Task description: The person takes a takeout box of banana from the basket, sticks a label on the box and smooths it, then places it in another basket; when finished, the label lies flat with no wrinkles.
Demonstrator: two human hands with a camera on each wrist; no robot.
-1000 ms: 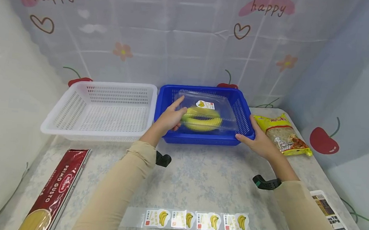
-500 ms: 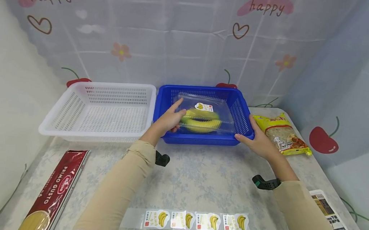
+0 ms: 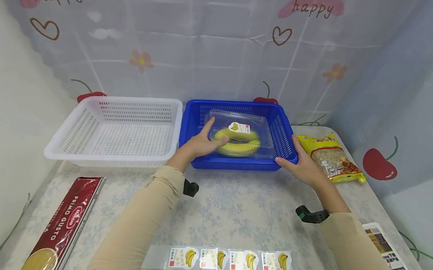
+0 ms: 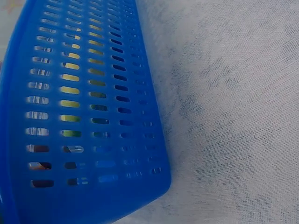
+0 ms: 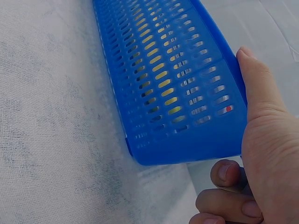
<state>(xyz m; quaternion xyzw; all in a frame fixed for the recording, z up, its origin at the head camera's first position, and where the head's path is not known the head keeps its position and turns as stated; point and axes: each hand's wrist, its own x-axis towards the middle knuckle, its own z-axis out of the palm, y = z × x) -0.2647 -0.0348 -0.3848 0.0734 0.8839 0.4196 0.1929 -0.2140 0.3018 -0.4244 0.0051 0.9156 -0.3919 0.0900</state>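
A clear lidded plastic box (image 3: 266,134) lies inside the blue basket (image 3: 237,165). Yellow-green bananas (image 3: 240,148) are in the box, and a banana label (image 3: 239,127) sits on its lid. My left hand (image 3: 199,143) is at the box's left end, index finger straight and thumb spread out over the lid's near-left part; its other fingers are hidden. My right hand (image 3: 305,165) grips the basket's front right corner. In the right wrist view the thumb (image 5: 261,86) lies along the rim, with curled fingers (image 5: 226,198) below. The left wrist view shows mostly the basket wall (image 4: 88,140).
Left of the blue basket stands a white basket (image 3: 130,158). A red spaghetti pack (image 3: 66,220) lies at the front left, a yellow food bag (image 3: 333,159) at the right. A strip of banana stickers (image 3: 229,261) lies in front, and a white printed card (image 3: 386,252) at the right edge.
The plastic box has settled lower and flatter in the blue basket. My left hand's thumb has spread to the right, and its curled fingers have gone from sight. The right hand keeps its place.
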